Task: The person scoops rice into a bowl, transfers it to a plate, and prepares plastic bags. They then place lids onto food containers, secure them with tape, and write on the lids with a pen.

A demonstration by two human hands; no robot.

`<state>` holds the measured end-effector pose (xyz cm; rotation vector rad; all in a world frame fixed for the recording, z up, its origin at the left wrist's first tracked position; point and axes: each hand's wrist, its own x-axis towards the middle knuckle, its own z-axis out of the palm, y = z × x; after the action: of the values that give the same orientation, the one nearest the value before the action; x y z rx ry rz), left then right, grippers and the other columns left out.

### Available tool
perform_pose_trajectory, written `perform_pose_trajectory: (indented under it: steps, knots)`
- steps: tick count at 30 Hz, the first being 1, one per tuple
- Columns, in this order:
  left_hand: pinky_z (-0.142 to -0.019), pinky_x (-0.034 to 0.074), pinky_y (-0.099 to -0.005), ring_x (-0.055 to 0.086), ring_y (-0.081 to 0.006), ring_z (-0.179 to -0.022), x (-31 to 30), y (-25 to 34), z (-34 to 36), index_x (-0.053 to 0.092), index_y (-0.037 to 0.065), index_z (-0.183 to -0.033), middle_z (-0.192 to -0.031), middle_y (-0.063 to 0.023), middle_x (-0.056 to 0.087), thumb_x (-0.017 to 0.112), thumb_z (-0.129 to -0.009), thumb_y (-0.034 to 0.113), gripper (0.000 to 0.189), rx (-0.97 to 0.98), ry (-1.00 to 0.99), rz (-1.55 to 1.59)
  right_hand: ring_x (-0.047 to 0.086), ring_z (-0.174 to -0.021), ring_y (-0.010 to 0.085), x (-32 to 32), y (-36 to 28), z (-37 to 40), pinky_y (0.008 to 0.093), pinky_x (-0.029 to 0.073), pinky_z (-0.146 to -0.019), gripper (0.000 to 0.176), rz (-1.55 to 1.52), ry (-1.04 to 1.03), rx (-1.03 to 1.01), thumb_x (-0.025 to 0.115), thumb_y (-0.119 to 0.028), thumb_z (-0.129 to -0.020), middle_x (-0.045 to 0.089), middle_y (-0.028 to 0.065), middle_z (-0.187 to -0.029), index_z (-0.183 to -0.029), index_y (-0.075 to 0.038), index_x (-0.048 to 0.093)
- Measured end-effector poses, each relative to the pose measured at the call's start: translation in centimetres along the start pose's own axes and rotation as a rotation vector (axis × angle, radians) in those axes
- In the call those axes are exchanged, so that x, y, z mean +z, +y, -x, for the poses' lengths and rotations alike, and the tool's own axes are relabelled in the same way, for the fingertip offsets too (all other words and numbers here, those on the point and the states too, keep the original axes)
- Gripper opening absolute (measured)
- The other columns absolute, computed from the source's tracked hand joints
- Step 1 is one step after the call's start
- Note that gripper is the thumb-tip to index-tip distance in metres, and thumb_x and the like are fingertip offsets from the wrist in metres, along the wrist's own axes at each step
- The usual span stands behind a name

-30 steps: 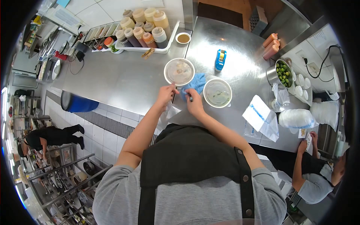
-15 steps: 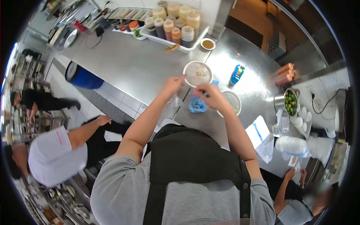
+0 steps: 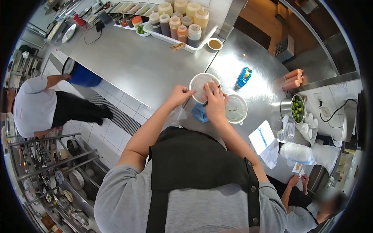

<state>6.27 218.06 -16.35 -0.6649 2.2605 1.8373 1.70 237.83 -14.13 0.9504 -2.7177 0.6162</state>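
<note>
Two round tubs with translucent lids stand on the steel counter before me. At the rim of the left tub [image 3: 199,84] is my left hand [image 3: 180,96], its thumb and forefinger close together at the edge; I cannot make out anything between them. My right hand [image 3: 215,101] lies over that tub's right side, fingers on the lid, with a dark pen [image 3: 205,103] held in it. Under the right hand's wrist side sits a crumpled blue cloth [image 3: 199,113]. The right tub [image 3: 236,109] stands just right of my right hand.
Farther back are a blue box [image 3: 244,77], a cup of brown sauce [image 3: 214,44] and a white tray [image 3: 189,47] of squeeze bottles. A pot of limes [image 3: 297,108] stands right. One person [image 3: 36,101] is at left by a blue bin [image 3: 84,75], another [image 3: 302,210] at lower right.
My right hand has come down onto the left tub's lid, and my left hand has moved slightly lower beside the rim. The person at left has moved to the blue bin.
</note>
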Motion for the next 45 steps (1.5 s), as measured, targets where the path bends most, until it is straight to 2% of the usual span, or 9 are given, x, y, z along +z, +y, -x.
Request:
perform_pose_trajectory:
  steps: [3,4,7,10,13,24,27,36,45]
  knots:
    - [-0.059,0.039,-0.0279,0.049,-0.0089,-0.061,0.5,-0.7,1.3,0.071,0.002,-0.074,-0.064,-0.0012,0.060,0.075,-0.087,0.044,0.044,-0.041,-0.001,0.006,0.062,-0.109,0.0284,-3.1,0.8,-0.8,0.0497,0.031,-0.101,0.045,-0.141,-0.141,0.118,0.066,-0.012,-0.090,0.065,0.0091,-0.121,-0.134,-0.008,0.059]
    - [-0.061,0.039,-0.0270,0.048,-0.0082,-0.063,0.8,-1.1,1.6,0.070,0.003,-0.074,-0.065,0.0001,0.059,0.075,-0.088,0.043,0.043,-0.060,0.005,0.017,0.064,-0.084,0.0195,-3.5,1.6,-1.5,0.0437,0.040,-0.087,0.038,-0.175,0.042,0.004,0.064,-0.013,-0.094,0.066,0.0050,-0.093,-0.132,-0.009,0.061]
    - [-0.057,0.038,-0.0298,0.046,-0.0088,-0.060,1.7,-0.6,2.8,0.068,0.002,-0.072,-0.063,0.0014,0.056,0.075,-0.088,0.045,0.046,-0.085,0.025,0.033,0.062,-0.076,0.0119,-5.3,1.6,-3.9,0.0324,0.044,-0.071,0.022,-0.838,-0.004,0.188,0.059,-0.018,-0.100,0.060,0.0040,-0.083,-0.118,-0.007,0.064]
    - [-0.057,0.037,-0.0290,0.046,-0.0081,-0.061,2.4,-1.1,2.9,0.067,0.003,-0.070,-0.063,0.0017,0.056,0.077,-0.087,0.041,0.042,-0.076,0.044,0.071,0.059,-0.068,0.0100,-0.9,2.4,-4.4,0.0252,0.046,-0.057,0.017,-1.300,-0.057,0.301,0.056,-0.020,-0.103,0.060,0.0021,-0.078,-0.100,-0.004,0.061]
    - [-0.057,0.037,-0.0278,0.047,-0.0072,-0.062,2.3,-0.4,3.5,0.065,0.004,-0.069,-0.064,0.0020,0.057,0.079,-0.086,0.036,0.039,-0.133,0.019,0.038,0.056,-0.062,0.0089,1.0,2.1,-4.0,0.0245,0.047,-0.059,0.025,-1.495,-0.237,0.437,0.057,-0.023,-0.103,0.059,-0.0001,-0.074,-0.087,-0.004,0.057]
    - [-0.054,0.028,-0.0252,0.039,-0.0063,-0.058,1.5,0.2,3.7,0.070,0.004,-0.075,-0.062,0.0058,0.049,0.081,-0.083,0.040,0.038,-0.212,-0.079,0.071,0.045,-0.054,0.0044,0.1,1.5,-3.4,0.0244,0.037,-0.047,0.039,-1.070,-0.258,0.292,0.078,-0.016,-0.088,0.050,-0.0025,-0.059,-0.063,-0.005,0.049]
    - [-0.054,0.028,-0.0254,0.039,-0.0066,-0.058,1.5,0.0,3.6,0.070,0.004,-0.074,-0.062,0.0058,0.048,0.081,-0.082,0.045,0.043,-0.196,-0.083,0.039,0.040,-0.054,0.0077,1.4,2.1,-3.3,0.0285,0.034,-0.049,0.040,-0.899,-0.138,0.135,0.076,-0.010,-0.086,0.044,0.0000,-0.057,-0.063,-0.004,0.044]
    - [-0.053,0.029,-0.0267,0.040,-0.0071,-0.057,1.9,-0.6,3.7,0.068,0.004,-0.069,-0.060,0.0047,0.049,0.074,-0.089,0.046,0.047,-0.163,-0.080,-0.030,0.039,-0.053,0.0214,1.2,1.3,-3.1,0.0346,0.036,-0.052,0.033,-0.904,-0.037,0.060,0.072,-0.007,-0.080,0.042,0.0091,-0.058,-0.063,-0.002,0.044]
    - [-0.052,0.029,-0.0271,0.039,-0.0069,-0.055,1.8,-0.1,3.9,0.067,0.004,-0.066,-0.057,0.0044,0.048,0.075,-0.088,0.046,0.048,-0.187,-0.079,-0.007,0.041,-0.053,0.0219,1.7,1.5,-2.9,0.0351,0.037,-0.052,0.032,-0.924,-0.074,0.240,0.070,-0.005,-0.078,0.043,0.0105,-0.058,-0.064,-0.001,0.042]
